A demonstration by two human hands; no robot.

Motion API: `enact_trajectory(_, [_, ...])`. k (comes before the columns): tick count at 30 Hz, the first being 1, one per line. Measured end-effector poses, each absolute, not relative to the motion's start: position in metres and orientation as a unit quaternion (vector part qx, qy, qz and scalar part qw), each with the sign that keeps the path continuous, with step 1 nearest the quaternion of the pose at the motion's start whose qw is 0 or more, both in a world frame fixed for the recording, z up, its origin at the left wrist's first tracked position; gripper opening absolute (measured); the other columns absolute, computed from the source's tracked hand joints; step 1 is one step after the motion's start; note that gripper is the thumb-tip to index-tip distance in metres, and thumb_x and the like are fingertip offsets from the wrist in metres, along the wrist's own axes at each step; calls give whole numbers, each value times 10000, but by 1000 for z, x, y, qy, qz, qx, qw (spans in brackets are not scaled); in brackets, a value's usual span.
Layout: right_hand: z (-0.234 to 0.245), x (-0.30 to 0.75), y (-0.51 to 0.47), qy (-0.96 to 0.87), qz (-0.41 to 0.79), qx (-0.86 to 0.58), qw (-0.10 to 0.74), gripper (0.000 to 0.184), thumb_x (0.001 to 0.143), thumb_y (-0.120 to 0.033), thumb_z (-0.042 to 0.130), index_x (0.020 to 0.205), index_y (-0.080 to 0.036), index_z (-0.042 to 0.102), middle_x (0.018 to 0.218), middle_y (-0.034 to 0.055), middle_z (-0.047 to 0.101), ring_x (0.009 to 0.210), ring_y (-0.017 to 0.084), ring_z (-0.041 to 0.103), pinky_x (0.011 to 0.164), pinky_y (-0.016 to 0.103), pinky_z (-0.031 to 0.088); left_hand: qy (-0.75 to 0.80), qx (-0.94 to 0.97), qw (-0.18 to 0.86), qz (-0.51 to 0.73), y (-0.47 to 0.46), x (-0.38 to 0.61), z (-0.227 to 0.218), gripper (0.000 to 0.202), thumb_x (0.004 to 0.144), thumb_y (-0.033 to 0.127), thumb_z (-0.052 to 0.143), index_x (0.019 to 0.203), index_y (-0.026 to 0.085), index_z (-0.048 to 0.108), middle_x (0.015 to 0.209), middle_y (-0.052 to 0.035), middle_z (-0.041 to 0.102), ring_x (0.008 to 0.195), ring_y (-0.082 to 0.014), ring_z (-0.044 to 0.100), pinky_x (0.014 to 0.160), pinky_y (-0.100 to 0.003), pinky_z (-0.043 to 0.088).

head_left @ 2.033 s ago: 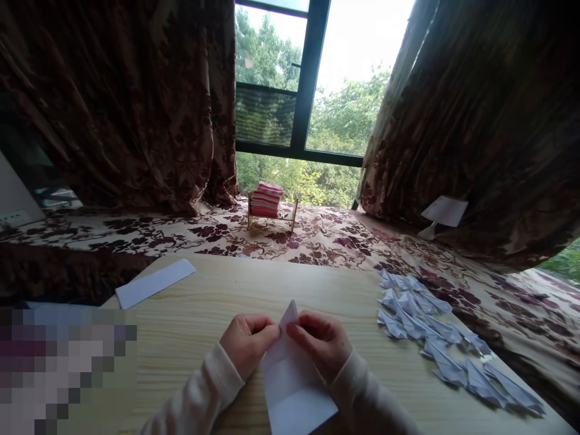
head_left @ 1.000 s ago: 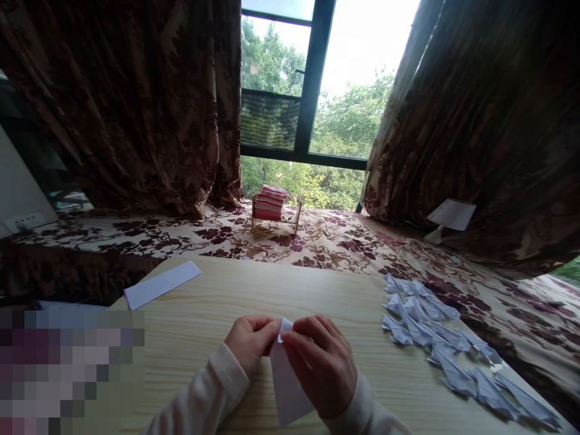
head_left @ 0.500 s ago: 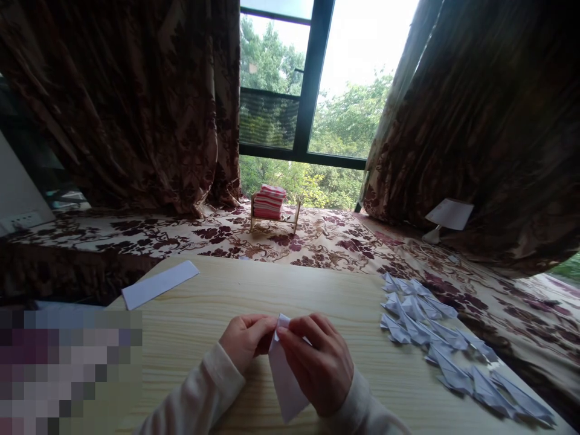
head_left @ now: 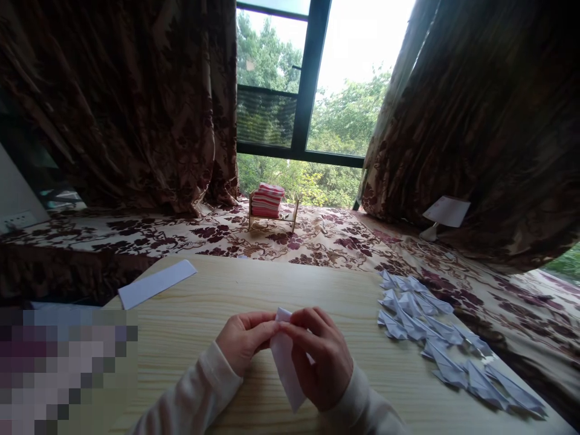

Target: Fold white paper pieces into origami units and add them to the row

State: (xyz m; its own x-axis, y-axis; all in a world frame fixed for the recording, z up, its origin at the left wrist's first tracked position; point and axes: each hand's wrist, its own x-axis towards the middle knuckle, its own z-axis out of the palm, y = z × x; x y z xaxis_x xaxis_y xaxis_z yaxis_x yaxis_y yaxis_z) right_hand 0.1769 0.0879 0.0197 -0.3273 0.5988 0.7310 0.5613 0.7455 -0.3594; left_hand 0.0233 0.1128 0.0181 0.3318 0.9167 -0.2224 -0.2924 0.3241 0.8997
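Between my hands is a strip of white paper (head_left: 287,368), its narrow top end folded and its lower end hanging toward me. My left hand (head_left: 244,339) pinches the upper left edge with thumb and fingers. Around the right side of the same paper, my right hand (head_left: 322,356) is closed, its thumb and fingertips meeting the left thumb near the top. The fingers hide part of the fold. Several folded white paper pieces (head_left: 410,326) lie in rows on the right of the wooden table (head_left: 217,290).
A stack of white paper strips (head_left: 157,284) lies at the table's far left corner. Behind, on a flower-patterned cloth (head_left: 317,241), stand a small wooden rack with striped folded cloth (head_left: 267,200) and a small white lamp (head_left: 446,211). Dark curtains (head_left: 172,109) flank the window.
The paper has turned slightly, its lower end swinging up and looking narrower. My left thumb has moved in against the right fingertips at the fold. The view has shifted slightly.
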Motion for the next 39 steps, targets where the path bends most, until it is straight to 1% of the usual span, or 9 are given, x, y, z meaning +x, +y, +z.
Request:
enact_trajectory(4, [20,187,98,-727,130,-409,536,222,786,-160,476,903,-159,665,825,75,582,742,174,543,626,290,448,413,436,682,418,114,23,16,350,511,300,738,803,108,733,639,-47,696,660,-174,598,685,-276,456])
enact_trajectory(6, [18,190,102,-703,205,-445,516,208,801,-237,493,814,-146,679,789,72,596,701,160,552,581,256,437,419,463,667,406,113,23,18,346,526,295,713,812,102,734,647,-52,701,672,-191,602,697,-295,453])
enact_trajectory(9, [13,191,107,-692,310,-464,458,306,813,-346,491,687,-129,666,695,50,584,629,137,524,542,231,402,423,497,651,388,110,24,23,312,562,275,674,819,109,736,673,-50,710,728,-210,609,722,-298,444])
enact_trajectory(14, [-2,190,112,-624,373,-502,468,470,760,-534,499,529,-129,556,535,-23,416,508,89,383,433,206,275,421,512,632,402,107,25,26,263,610,240,634,824,130,740,678,-35,716,738,-206,612,723,-288,440])
enact_trajectory(17, [-7,189,113,-603,402,-514,459,501,725,-586,509,498,-139,506,500,-45,336,477,74,312,406,207,205,419,509,633,404,107,25,25,254,604,224,633,816,136,743,670,-31,717,734,-202,611,717,-281,438])
enact_trajectory(22, [-8,189,112,-586,433,-509,459,486,696,-583,544,526,-128,531,491,-50,327,470,72,302,415,212,191,425,498,631,415,105,27,27,240,594,207,627,792,141,746,634,-22,708,676,-175,594,671,-261,430])
enact_trajectory(30, [-5,188,111,-566,450,-495,482,458,656,-559,598,530,-120,572,502,-35,412,479,80,344,439,217,225,412,478,670,390,105,27,25,261,582,213,646,814,144,742,650,-27,705,670,-169,596,657,-256,432])
enact_trajectory(35, [-2,189,111,-582,435,-471,500,415,682,-503,611,535,-115,610,562,-3,492,529,100,411,467,219,280,408,453,693,386,106,26,24,256,564,210,669,801,144,740,642,-25,698,666,-166,599,655,-246,442])
enact_trajectory(39, [1,189,111,-580,435,-456,517,373,702,-458,620,559,-114,641,613,17,534,563,111,447,498,222,318,397,432,697,412,107,26,24,209,614,300,662,720,135,736,605,-32,679,624,-147,576,627,-226,447])
